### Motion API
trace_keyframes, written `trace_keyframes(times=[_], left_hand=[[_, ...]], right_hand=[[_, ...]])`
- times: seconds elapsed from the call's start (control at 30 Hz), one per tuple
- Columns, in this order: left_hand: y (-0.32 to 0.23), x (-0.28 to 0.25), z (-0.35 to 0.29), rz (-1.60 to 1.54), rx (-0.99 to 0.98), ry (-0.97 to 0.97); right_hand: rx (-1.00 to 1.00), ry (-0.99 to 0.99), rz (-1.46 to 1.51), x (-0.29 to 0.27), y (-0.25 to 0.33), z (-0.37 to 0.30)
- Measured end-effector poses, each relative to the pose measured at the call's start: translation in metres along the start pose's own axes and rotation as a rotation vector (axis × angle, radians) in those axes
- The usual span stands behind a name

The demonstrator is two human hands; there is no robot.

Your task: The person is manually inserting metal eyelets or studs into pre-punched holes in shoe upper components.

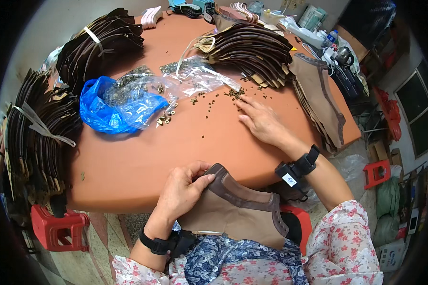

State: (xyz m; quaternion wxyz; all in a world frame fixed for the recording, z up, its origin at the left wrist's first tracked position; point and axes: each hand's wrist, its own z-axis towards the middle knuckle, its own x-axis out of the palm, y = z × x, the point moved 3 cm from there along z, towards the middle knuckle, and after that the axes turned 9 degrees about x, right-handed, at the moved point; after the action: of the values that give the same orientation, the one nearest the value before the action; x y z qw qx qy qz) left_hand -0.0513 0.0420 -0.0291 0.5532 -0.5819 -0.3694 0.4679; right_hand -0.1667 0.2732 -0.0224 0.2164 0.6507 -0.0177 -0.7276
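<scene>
Head view: brown piece (pixel 238 209) extends rightward from gripping left hand (pixel 181 191).

Red stools (pixel 57 228) flank an orange table (pixel 142 161), with a pale wall (pixel 31 31) and dark-paned window (pixel 416 102) beyond.

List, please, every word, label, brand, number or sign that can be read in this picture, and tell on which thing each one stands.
No text can be quoted with certainty.
White label on the right wrist's black band: a dark mark, too small to read surely.
White box at the lower right: blue print, too small and blurred.
Brown shoe piece in the left hand: no writing seen.
</scene>
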Motion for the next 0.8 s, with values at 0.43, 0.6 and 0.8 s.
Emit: trace_keyframes(times=[0.43, 0.6, 0.8], left_hand=[[0.001, -0.001, 0.0, -0.01, -0.02, -0.007], [0.007, 0.001, 0.0, -0.08, -0.046, -0.038], [0.005, 0.001, 0.001, -0.06, -0.038, -0.035]], right_hand=[[-0.162, -0.255, 0.174, -0.022, 0.014, -0.027], [0.135, -0.149, 0.259, -0.035, -0.02, -0.015], [0.052, -0.13, 0.131, -0.025, -0.014, -0.011]])
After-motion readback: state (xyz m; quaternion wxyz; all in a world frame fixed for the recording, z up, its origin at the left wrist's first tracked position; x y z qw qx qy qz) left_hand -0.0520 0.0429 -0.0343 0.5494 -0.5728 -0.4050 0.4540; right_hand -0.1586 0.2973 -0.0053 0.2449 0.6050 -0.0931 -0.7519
